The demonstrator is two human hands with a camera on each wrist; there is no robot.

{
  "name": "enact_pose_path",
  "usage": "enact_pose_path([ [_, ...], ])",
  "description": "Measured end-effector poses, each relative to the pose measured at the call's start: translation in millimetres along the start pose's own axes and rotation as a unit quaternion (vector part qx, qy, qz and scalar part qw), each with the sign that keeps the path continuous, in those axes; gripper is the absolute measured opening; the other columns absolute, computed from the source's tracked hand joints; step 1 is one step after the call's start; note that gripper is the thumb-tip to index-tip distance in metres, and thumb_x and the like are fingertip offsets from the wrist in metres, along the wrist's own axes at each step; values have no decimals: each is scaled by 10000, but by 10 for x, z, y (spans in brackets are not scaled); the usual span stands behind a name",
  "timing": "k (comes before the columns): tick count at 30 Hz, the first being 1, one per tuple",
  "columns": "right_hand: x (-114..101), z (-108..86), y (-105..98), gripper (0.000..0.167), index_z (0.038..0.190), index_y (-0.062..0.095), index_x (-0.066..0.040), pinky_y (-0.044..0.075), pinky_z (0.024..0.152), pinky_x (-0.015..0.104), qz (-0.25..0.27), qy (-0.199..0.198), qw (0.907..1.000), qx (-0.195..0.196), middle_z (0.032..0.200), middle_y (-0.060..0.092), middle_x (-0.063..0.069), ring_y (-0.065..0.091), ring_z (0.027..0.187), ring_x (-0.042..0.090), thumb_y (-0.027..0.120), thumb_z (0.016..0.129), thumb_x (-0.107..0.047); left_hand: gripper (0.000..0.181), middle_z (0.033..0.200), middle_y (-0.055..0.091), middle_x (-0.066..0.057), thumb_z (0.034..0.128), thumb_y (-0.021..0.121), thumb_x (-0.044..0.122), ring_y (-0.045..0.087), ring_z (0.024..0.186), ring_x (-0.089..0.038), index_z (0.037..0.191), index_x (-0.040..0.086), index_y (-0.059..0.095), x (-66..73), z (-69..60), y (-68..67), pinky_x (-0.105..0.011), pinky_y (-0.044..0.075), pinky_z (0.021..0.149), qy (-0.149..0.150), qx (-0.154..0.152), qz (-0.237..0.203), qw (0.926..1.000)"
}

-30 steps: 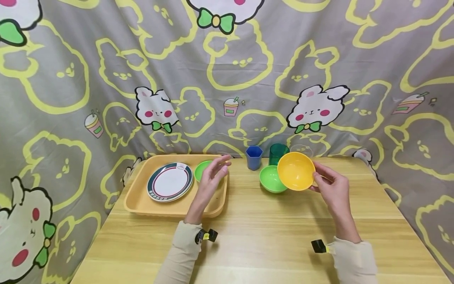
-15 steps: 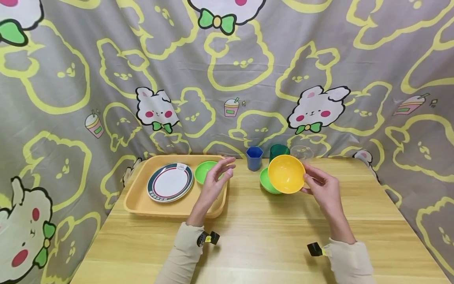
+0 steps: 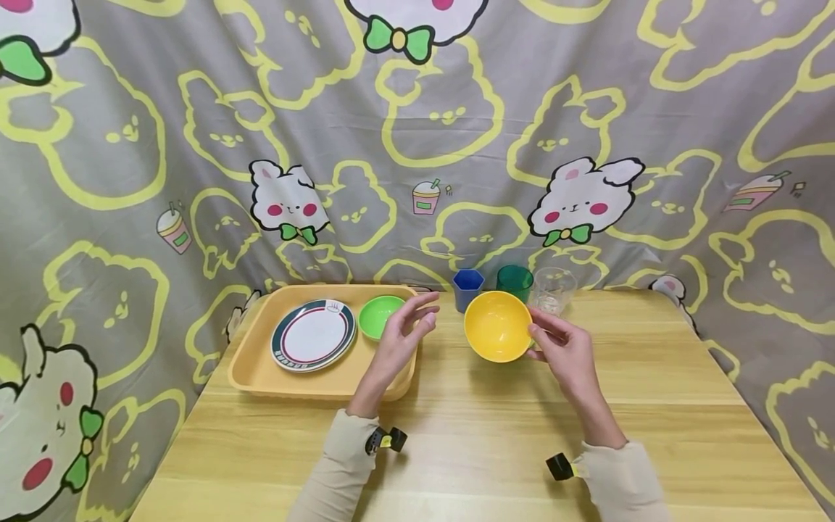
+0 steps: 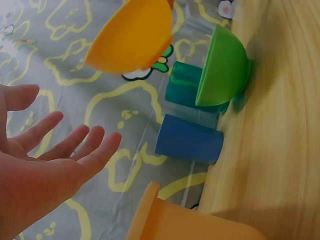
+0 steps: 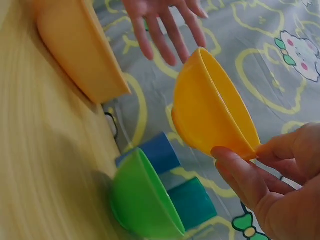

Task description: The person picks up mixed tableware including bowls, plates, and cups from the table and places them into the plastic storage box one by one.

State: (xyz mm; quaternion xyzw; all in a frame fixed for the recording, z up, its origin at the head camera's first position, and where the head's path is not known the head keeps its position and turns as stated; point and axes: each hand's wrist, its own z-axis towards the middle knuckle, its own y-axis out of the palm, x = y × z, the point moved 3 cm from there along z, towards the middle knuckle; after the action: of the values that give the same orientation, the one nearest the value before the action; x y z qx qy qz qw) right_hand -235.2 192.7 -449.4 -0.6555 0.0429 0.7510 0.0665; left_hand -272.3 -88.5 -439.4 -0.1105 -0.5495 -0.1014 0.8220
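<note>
My right hand [image 3: 569, 355] pinches the rim of a yellow bowl [image 3: 499, 328] and holds it above the table, its inside tilted toward the head camera. In the right wrist view, the thumb and fingers grip one edge of it. My left hand [image 3: 396, 341] hovers over the right side of an orange tray [image 3: 257, 366], fingers loosely spread and holding nothing. In the tray lie a white plate [image 3: 313, 335] with a dark green rim and a green bowl [image 3: 375, 317]. A second green bowl [image 4: 223, 67] stands on the table, hidden in the head view behind the yellow bowl.
At the back of the table stand a blue hexagonal cup [image 3: 467, 287], a teal cup [image 3: 515, 281] and a clear cup [image 3: 554, 288] in a row. A patterned curtain [image 3: 417, 130] hangs right behind them. The wooden table [image 3: 483, 449] extends toward me.
My right hand has carried the yellow bowl left and slightly nearer, passing in front of the green bowl on the table. The left hand has shifted slightly right.
</note>
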Motion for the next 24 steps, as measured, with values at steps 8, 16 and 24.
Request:
enact_pose_path([
  [8,70,-54,215,380,1359,615,68,626,705,296,231,105,9996,-125,1341,615,286,727,906,71,658,992,-22,432,1501,514,-178,1030,596,42,527,1341,-376,1455,-7,533,-27,-10,63,-421,548,1011,-31,-87,28,10000],
  [16,120,-91,340,379,1375,615,40,626,743,345,179,103,9994,-277,1350,623,255,722,939,67,644,1003,-29,436,1515,500,-168,1036,602,76,531,1319,-425,1463,22,538,-70,-25,121,-406,594,920,-257,-141,-8,9996],
  [24,102,-106,369,375,1370,621,34,625,751,347,133,128,9995,-275,1341,628,252,719,942,69,649,1004,-43,439,1487,528,-176,1019,624,55,551,1273,-467,1448,1,547,-101,-27,137,-389,628,820,-310,-125,164,9993],
])
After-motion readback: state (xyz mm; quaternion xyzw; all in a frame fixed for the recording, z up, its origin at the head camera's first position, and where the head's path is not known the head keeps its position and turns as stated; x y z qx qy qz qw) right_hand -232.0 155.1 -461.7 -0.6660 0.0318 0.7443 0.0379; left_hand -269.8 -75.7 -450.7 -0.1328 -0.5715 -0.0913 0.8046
